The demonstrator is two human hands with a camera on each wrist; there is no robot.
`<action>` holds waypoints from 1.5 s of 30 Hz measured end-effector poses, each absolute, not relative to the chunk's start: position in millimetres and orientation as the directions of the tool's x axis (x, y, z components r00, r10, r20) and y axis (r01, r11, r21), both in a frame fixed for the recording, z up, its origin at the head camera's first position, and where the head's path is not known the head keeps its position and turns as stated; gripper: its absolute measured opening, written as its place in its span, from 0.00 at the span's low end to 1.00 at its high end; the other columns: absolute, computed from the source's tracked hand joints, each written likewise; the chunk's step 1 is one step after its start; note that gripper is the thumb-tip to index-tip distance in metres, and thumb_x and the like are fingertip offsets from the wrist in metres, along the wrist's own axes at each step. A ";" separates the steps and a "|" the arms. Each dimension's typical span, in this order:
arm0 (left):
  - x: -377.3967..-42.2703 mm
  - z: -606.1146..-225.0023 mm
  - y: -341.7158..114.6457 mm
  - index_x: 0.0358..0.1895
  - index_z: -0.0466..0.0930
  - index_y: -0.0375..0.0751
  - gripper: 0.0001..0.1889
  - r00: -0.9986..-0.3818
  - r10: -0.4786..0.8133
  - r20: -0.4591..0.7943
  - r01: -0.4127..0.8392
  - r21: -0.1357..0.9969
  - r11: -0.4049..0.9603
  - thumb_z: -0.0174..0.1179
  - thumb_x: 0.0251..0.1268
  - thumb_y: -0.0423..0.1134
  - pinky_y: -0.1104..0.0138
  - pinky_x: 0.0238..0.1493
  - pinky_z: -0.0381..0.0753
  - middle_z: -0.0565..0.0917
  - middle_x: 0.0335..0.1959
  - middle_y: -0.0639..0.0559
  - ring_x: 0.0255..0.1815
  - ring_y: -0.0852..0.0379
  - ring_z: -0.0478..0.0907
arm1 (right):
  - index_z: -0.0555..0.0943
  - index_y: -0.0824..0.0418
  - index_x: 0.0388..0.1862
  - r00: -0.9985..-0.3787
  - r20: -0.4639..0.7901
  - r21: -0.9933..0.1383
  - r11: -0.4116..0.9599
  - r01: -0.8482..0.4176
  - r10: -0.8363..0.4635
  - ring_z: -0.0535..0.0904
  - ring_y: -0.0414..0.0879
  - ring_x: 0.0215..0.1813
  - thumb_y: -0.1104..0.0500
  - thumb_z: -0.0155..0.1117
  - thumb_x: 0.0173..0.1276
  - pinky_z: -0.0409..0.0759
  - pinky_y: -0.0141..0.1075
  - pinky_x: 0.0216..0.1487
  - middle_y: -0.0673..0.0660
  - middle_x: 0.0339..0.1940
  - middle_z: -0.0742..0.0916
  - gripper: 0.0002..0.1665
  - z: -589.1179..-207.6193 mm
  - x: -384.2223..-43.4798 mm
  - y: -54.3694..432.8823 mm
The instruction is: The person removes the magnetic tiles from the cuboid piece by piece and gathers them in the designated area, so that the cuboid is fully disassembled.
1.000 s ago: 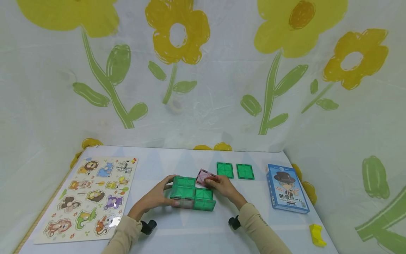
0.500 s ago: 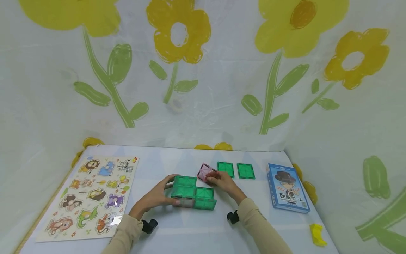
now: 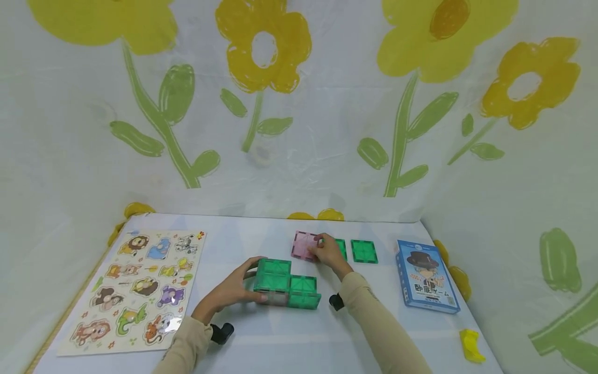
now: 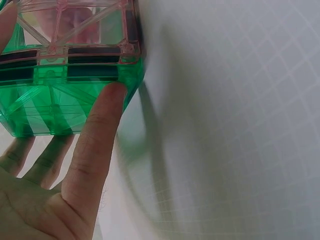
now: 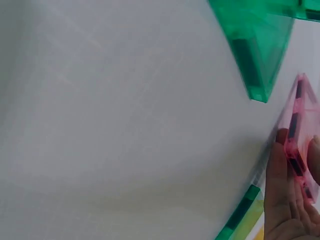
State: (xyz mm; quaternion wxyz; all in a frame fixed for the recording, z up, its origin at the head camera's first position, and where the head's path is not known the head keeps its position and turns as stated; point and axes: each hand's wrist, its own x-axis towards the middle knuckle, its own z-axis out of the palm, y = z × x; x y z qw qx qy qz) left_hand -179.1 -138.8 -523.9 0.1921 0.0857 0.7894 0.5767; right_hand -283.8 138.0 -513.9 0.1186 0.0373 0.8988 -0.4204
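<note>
My left hand (image 3: 232, 288) holds the left side of a structure (image 3: 273, 281) built of green and pink translucent magnetic tiles. In the left wrist view, the thumb presses the green lower edge of the structure (image 4: 55, 102), while other fingers lie behind it. Beyond the structure, my right hand (image 3: 330, 254) pinches a square pink magnetic tile (image 3: 302, 245) between thumb and fingers. That pink tile (image 5: 296, 132) shows edge-on in the right wrist view, apart from the green structure. A green tile (image 3: 342, 249) lies partly hidden behind the right hand, with another green tile (image 3: 364, 251) beside it.
An animal puzzle board (image 3: 135, 291) covers the table's left side. At the right lies a blue card-game box (image 3: 427, 278), with a crumpled yellow piece (image 3: 472, 345) nearer me. A flower-printed curtain (image 3: 299, 156) stands behind the white table (image 3: 280, 348).
My right hand has moved the pink tile away from the structure, toward the back of the table, and turned it straighter. The left hand keeps its hold on the structure.
</note>
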 end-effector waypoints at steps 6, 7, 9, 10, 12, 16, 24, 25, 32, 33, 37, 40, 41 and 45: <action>-179.0 -524.7 -137.5 0.77 0.58 0.53 0.52 -0.910 0.360 -0.203 -0.083 0.943 0.322 0.78 0.47 0.42 0.31 0.75 0.55 0.58 0.81 0.42 0.79 0.29 0.55 | 0.75 0.68 0.65 -0.976 -0.210 -0.745 0.636 0.201 0.063 0.78 0.42 0.27 0.55 0.72 0.66 0.74 0.29 0.29 0.60 0.33 0.88 0.33 -519.2 -287.7 135.1; -178.8 -524.8 -137.2 0.77 0.58 0.53 0.52 -0.910 0.361 -0.204 -0.085 0.944 0.319 0.78 0.47 0.42 0.31 0.75 0.55 0.58 0.81 0.42 0.79 0.28 0.55 | 0.76 0.69 0.63 -0.977 -0.201 -0.740 0.642 0.200 0.074 0.77 0.41 0.26 0.55 0.73 0.65 0.73 0.29 0.28 0.59 0.32 0.88 0.32 -520.4 -287.7 135.2; -178.4 -524.8 -136.6 0.77 0.58 0.52 0.52 -0.910 0.362 -0.203 -0.087 0.946 0.312 0.78 0.46 0.41 0.31 0.75 0.55 0.58 0.81 0.41 0.79 0.28 0.54 | 0.78 0.70 0.60 -0.976 -0.191 -0.740 0.638 0.211 0.102 0.78 0.41 0.25 0.55 0.73 0.64 0.73 0.29 0.27 0.59 0.30 0.88 0.30 -522.0 -287.7 134.7; -178.3 -524.5 -136.2 0.77 0.58 0.52 0.52 -0.910 0.362 -0.204 -0.088 0.946 0.311 0.79 0.46 0.41 0.31 0.75 0.55 0.58 0.81 0.41 0.79 0.28 0.54 | 0.79 0.70 0.59 -0.976 -0.187 -0.738 0.640 0.215 0.112 0.78 0.41 0.25 0.55 0.74 0.64 0.73 0.29 0.27 0.59 0.29 0.88 0.29 -522.6 -287.8 134.6; -178.4 -524.2 -135.8 0.77 0.58 0.52 0.52 -0.910 0.360 -0.204 -0.091 0.947 0.307 0.79 0.46 0.41 0.31 0.75 0.54 0.58 0.80 0.41 0.79 0.28 0.54 | 0.80 0.70 0.59 -0.976 -0.179 -0.728 0.650 0.218 0.126 0.79 0.41 0.24 0.55 0.74 0.64 0.73 0.29 0.27 0.59 0.28 0.89 0.29 -523.2 -288.1 134.6; -179.6 -524.1 -135.8 0.77 0.58 0.53 0.53 -0.911 0.357 -0.208 -0.092 0.945 0.315 0.79 0.46 0.41 0.31 0.75 0.55 0.59 0.80 0.42 0.80 0.29 0.54 | 0.81 0.68 0.58 -0.973 -0.178 -0.703 0.672 0.232 0.150 0.78 0.41 0.24 0.53 0.74 0.64 0.72 0.29 0.27 0.59 0.28 0.89 0.28 -522.4 -288.6 134.4; -180.0 -522.8 -138.0 0.78 0.57 0.53 0.53 -0.914 0.349 -0.207 -0.095 0.945 0.313 0.79 0.46 0.41 0.31 0.75 0.54 0.60 0.80 0.42 0.80 0.29 0.53 | 0.83 0.67 0.54 -0.973 -0.164 -0.652 0.722 0.232 0.164 0.77 0.45 0.32 0.51 0.75 0.63 0.78 0.34 0.35 0.60 0.34 0.89 0.27 -518.4 -289.5 132.8; -179.9 -522.8 -138.0 0.78 0.57 0.53 0.53 -0.913 0.349 -0.209 -0.097 0.945 0.313 0.79 0.46 0.41 0.31 0.75 0.54 0.59 0.80 0.42 0.80 0.30 0.53 | 0.83 0.67 0.54 -0.972 -0.165 -0.644 0.729 0.234 0.166 0.77 0.46 0.33 0.51 0.75 0.63 0.79 0.35 0.36 0.61 0.35 0.88 0.27 -518.0 -289.5 132.9; -178.4 -522.7 -137.8 0.78 0.57 0.53 0.53 -0.913 0.342 -0.221 -0.111 0.943 0.314 0.78 0.46 0.41 0.31 0.76 0.53 0.58 0.81 0.42 0.80 0.30 0.53 | 0.82 0.66 0.56 -0.970 -0.189 -0.615 0.752 0.238 0.152 0.77 0.46 0.33 0.50 0.73 0.64 0.79 0.36 0.37 0.59 0.32 0.86 0.28 -518.7 -288.9 134.5; -178.3 -522.8 -137.7 0.78 0.57 0.52 0.53 -0.914 0.340 -0.221 -0.111 0.943 0.314 0.78 0.46 0.41 0.31 0.75 0.53 0.58 0.81 0.42 0.80 0.29 0.53 | 0.82 0.66 0.57 -0.971 -0.190 -0.617 0.752 0.231 0.142 0.77 0.46 0.31 0.50 0.73 0.65 0.79 0.36 0.36 0.59 0.31 0.86 0.28 -519.0 -288.9 135.0; -177.9 -522.7 -137.1 0.77 0.58 0.52 0.53 -0.914 0.339 -0.221 -0.113 0.943 0.312 0.79 0.45 0.41 0.31 0.75 0.54 0.58 0.80 0.42 0.80 0.29 0.53 | 0.80 0.67 0.58 -0.976 -0.193 -0.623 0.755 0.203 0.103 0.77 0.44 0.25 0.51 0.71 0.66 0.77 0.33 0.32 0.57 0.26 0.84 0.27 -518.3 -287.1 136.7; -178.0 -522.2 -136.9 0.78 0.58 0.52 0.53 -0.915 0.339 -0.220 -0.112 0.944 0.311 0.79 0.45 0.41 0.31 0.75 0.54 0.59 0.80 0.41 0.80 0.29 0.54 | 0.79 0.67 0.59 -0.976 -0.199 -0.630 0.752 0.194 0.085 0.79 0.43 0.22 0.52 0.71 0.67 0.76 0.33 0.30 0.58 0.27 0.85 0.28 -516.5 -285.1 137.5; -178.0 -522.0 -137.0 0.77 0.58 0.52 0.53 -0.915 0.339 -0.219 -0.110 0.944 0.312 0.79 0.45 0.41 0.31 0.75 0.54 0.58 0.80 0.41 0.80 0.28 0.54 | 0.79 0.67 0.60 -0.977 -0.198 -0.632 0.751 0.189 0.079 0.79 0.43 0.22 0.52 0.70 0.67 0.76 0.33 0.30 0.58 0.27 0.85 0.28 -516.3 -284.7 137.8; -178.2 -521.7 -137.2 0.77 0.58 0.52 0.53 -0.914 0.343 -0.215 -0.100 0.941 0.322 0.78 0.46 0.41 0.30 0.75 0.53 0.58 0.81 0.41 0.80 0.28 0.53 | 0.78 0.67 0.60 -0.975 -0.209 -0.637 0.747 0.192 0.072 0.79 0.43 0.22 0.52 0.70 0.68 0.74 0.32 0.29 0.58 0.27 0.85 0.27 -515.5 -283.1 138.3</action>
